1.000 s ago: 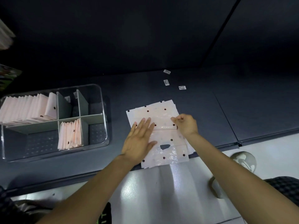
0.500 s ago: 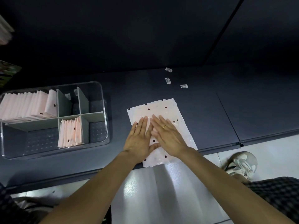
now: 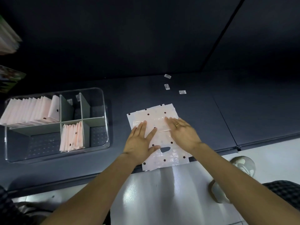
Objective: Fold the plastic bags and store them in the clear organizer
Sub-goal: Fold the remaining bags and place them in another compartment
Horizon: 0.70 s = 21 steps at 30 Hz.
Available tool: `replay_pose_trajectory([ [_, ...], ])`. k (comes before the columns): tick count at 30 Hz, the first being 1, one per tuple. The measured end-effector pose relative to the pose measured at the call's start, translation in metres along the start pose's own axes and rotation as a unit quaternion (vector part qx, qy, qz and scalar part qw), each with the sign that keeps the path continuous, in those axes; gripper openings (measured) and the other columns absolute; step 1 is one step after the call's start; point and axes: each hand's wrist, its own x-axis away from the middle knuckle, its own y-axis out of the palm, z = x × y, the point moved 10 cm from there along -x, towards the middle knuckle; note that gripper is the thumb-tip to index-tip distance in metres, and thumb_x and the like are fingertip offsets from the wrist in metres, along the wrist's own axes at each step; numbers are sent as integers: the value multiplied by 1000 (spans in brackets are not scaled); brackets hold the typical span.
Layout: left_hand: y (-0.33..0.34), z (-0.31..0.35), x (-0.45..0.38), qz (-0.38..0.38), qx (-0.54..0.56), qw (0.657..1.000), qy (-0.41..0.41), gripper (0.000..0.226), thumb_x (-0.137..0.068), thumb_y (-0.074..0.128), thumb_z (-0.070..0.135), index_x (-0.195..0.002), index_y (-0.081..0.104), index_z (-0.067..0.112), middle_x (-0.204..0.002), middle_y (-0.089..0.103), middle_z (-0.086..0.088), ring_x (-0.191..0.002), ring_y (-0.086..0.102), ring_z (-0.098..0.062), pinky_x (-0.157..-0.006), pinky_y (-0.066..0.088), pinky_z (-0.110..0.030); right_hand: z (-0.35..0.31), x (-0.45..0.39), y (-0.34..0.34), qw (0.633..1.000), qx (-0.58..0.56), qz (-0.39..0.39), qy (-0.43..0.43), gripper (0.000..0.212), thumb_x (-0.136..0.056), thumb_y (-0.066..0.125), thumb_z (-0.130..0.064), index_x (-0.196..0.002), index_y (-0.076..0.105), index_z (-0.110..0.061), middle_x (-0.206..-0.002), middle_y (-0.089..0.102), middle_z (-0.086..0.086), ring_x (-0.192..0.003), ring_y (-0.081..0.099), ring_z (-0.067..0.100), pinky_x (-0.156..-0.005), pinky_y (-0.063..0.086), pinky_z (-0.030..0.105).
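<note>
Here, both hands are lying flat on a pale pink plastic bag printed with dark dots, which is spread on the dark grey tabletop with its near edge, the end with the cut-out handle hole, overhanging the tabletop's front lip. The left hand is pressing on the bag's left half with fingers straight and spread, and the right hand, wearing a ring, is pressing on the right half with fingers straight and close together; neither is gripping anything. The bag is looking thin, light and slick, so it is likely springing back and sliding unless a palm is pinning it; a sensible hold would be a pinch at a corner or along an edge while the other hand is flattening the crease. Well to the left, the clear organizer is sitting on the same tabletop, its grey dividers splitting it into compartments: a long row of folded bags is standing in the far left one, and a shorter row in a near middle one. Three small white labels are lying further back. Beyond the surface a dark wall is rising, and below its edge a glossy pale floor is showing.
</note>
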Motion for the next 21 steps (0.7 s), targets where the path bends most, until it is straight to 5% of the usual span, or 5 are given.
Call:
replay_pose_trajectory([
  [6, -30, -5, -4, 43, 87, 993, -63, 55, -97, 34, 50, -147, 24, 27, -153, 28, -4, -139, 27, -21, -113, 19, -33, 2, -21, -25, 999, -39, -27, -20, 32, -94, 45, -14, -122, 59, -21, -123, 60, 2, -122, 45, 21, -100, 33, 29],
  [11, -77, -19, 3, 106, 212, 966, -104, 28, -98, 40, 27, -78, 57, 20, -67, 56, 0, -72, 53, -27, -59, 36, -31, 14, -24, -70, 914, -398, 28, 78, 17, -85, 64, -21, -102, 63, -26, -104, 62, 1, -99, 53, 12, -82, 45, 29],
  [14, -83, -30, 16, 89, 491, 855, -140, 40, -96, 50, 22, -58, 47, 11, -59, 43, -1, -60, 39, -19, -57, 31, -28, 21, -10, -90, 798, -569, 106, 169, 39, -86, 67, -23, -122, 51, -25, -109, 61, -8, -99, 57, 7, -87, 44, 23],
  [17, -83, -29, 38, 49, 680, 709, -177, 28, -96, 52, 20, -85, 68, -1, -85, 68, -11, -75, 61, -24, -76, 50, -33, -1, 5, -83, 746, -630, 51, 211, 38, -89, 64, -23, -123, 54, -12, -104, 66, -1, -89, 62, 9, -81, 49, 23],
  [21, -89, -26, 71, 35, 722, 664, -191, 25, -96, 52, 20, -104, 68, 3, -104, 71, -12, -96, 66, -26, -91, 52, -39, -46, 28, -86, 709, -681, 12, 183, 11, -89, 63, -16, -92, 69, -8, -77, 69, -1, -67, 61, 10, -68, 53, 21],
])
